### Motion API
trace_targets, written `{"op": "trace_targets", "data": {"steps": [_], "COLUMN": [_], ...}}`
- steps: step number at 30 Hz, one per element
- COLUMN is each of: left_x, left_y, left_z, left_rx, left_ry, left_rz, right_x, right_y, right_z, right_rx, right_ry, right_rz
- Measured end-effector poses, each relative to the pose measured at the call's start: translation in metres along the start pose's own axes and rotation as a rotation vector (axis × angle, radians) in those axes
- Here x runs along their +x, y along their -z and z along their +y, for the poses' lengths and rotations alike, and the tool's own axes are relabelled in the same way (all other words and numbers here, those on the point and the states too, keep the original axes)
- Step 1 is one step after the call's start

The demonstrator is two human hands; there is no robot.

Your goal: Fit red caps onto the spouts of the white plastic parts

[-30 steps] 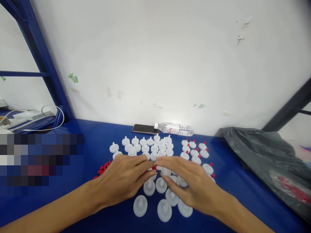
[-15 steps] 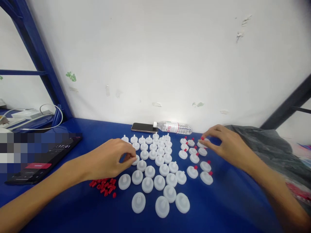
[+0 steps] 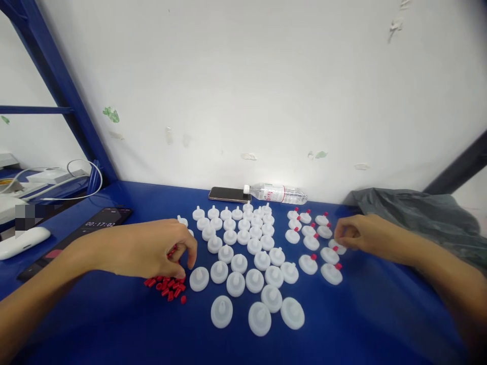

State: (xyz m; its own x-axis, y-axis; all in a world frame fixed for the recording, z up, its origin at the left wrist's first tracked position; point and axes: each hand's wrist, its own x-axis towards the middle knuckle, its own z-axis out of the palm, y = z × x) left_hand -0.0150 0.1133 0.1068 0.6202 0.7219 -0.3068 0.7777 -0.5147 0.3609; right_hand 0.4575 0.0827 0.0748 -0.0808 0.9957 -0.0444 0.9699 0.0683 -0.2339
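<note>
My left hand (image 3: 152, 248) hangs over the pile of small red caps (image 3: 171, 288), thumb and forefinger apart, nothing visible between them. My right hand (image 3: 361, 233) has its fingers pinched at a white disc (image 3: 338, 247) at the right edge of the red-capped discs; whether it grips the disc or its cap is hidden by the fingers. Several white discs with bare nozzles (image 3: 235, 284) lie nozzle-up across the middle of the blue table (image 3: 152, 334). Right of them, several discs carry red caps (image 3: 308, 263).
A phone (image 3: 229, 194) and a clear bottle (image 3: 279, 193) lie by the wall. A larger device with a timer (image 3: 101, 221) lies at the left, near a white cable (image 3: 99, 185). Dark plastic sheeting (image 3: 414, 210) is at the back right.
My left hand has moved from the white discs down to the red caps, its fingers parting. My right hand has moved right and nearer, from the back discs to one at the right edge. The view has shifted slightly.
</note>
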Motion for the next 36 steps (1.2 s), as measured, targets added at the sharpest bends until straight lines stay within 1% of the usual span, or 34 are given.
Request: {"op": "trace_targets", "data": {"steps": [3,6,8,9,10,11,12,13,14,16,18,21,23,25,27,29,31,32,34,36], "left_x": [0.001,0.003,0.005,0.005,0.006,0.007,0.008,0.009,0.01,0.012,0.014,0.014,0.013,0.013,0.014,0.017,0.021,0.023,0.028,0.032], "left_y": [-0.003,-0.005,-0.006,-0.007,-0.009,-0.01,-0.012,-0.015,-0.017,-0.022,-0.024,-0.024,-0.021,-0.017,-0.015,-0.015,-0.017,-0.019,-0.024,-0.032], "left_z": [0.0,0.001,0.001,0.001,0.0,-0.002,-0.003,-0.005,-0.007,-0.011,-0.012,-0.01,-0.006,0.0,0.006,0.012,0.016,0.018,0.019,0.019], "left_rx": [0.0,0.011,0.022,0.029,0.034,0.038,0.04,0.042,0.048,0.075,0.104,0.107,0.095,0.089,0.047,-0.038,-0.11,-0.129,-0.145,-0.132], "left_ry": [0.0,-0.022,-0.047,-0.06,-0.071,-0.078,-0.086,-0.095,-0.105,-0.123,-0.121,-0.125,-0.14,-0.145,-0.128,-0.119,-0.148,-0.186,-0.282,-0.377], "left_rz": [0.001,0.014,0.013,0.008,0.007,0.015,0.036,0.065,0.102,0.179,0.227,0.236,0.237,0.262,0.299,0.353,0.454,0.519,0.648,0.733], "right_x": [0.005,0.006,0.004,0.002,0.0,-0.003,-0.005,-0.008,-0.011,-0.014,-0.015,-0.013,-0.012,-0.011,-0.012,-0.015,-0.017,-0.018,-0.018,-0.017], "right_y": [-0.002,0.003,0.01,0.013,0.015,0.016,0.016,0.014,0.01,0.0,-0.012,-0.026,-0.03,-0.027,-0.021,-0.012,-0.007,-0.006,-0.009,-0.019], "right_z": [0.004,0.001,-0.008,-0.016,-0.025,-0.034,-0.044,-0.054,-0.063,-0.077,-0.085,-0.09,-0.089,-0.087,-0.084,-0.083,-0.084,-0.087,-0.094,-0.105], "right_rx": [-0.015,-0.057,-0.112,-0.118,-0.1,-0.045,0.043,0.127,0.182,0.206,0.174,0.177,0.2,0.213,0.246,0.326,0.425,0.457,0.457,0.399], "right_ry": [-0.024,-0.069,-0.105,-0.09,-0.045,0.04,0.145,0.241,0.303,0.372,0.438,0.529,0.562,0.578,0.558,0.496,0.438,0.419,0.403,0.415], "right_rz": [-0.024,0.022,0.14,0.211,0.275,0.313,0.302,0.26,0.207,0.129,0.116,0.079,0.026,-0.011,0.005,0.059,0.092,0.098,0.118,0.166]}}
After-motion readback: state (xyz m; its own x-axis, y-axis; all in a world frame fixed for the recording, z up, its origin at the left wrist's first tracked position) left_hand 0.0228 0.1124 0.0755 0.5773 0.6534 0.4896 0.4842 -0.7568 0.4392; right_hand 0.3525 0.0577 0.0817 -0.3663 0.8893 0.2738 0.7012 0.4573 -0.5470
